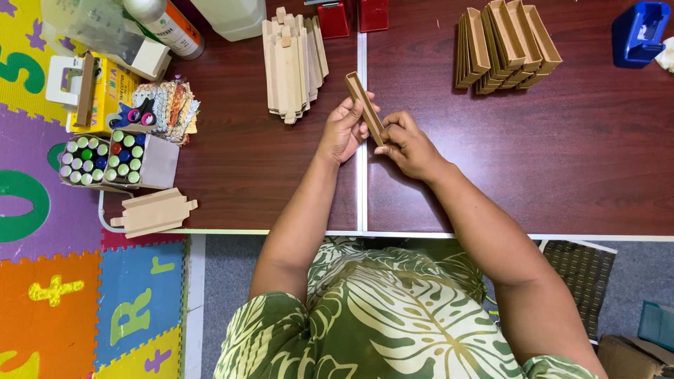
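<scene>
Narrow folded cardboard tray [364,107] held above dark desk [562,175], between flat blank stack [291,63] and finished tray stack [505,45]. Long axis slants away, leftward. Left hand [344,130] grip clasps upper side; right hand [407,144] grip pinches near end. Both equally close.

Both hands hold one narrow brown cardboard tray [365,107] above the dark bench [576,175]: left hand [344,130] at its side, right hand [407,146] at its lower end. Flat cardboard blanks [291,60] lie stacked to the left; folded trays [504,45] stand grouped at upper right.
</scene>
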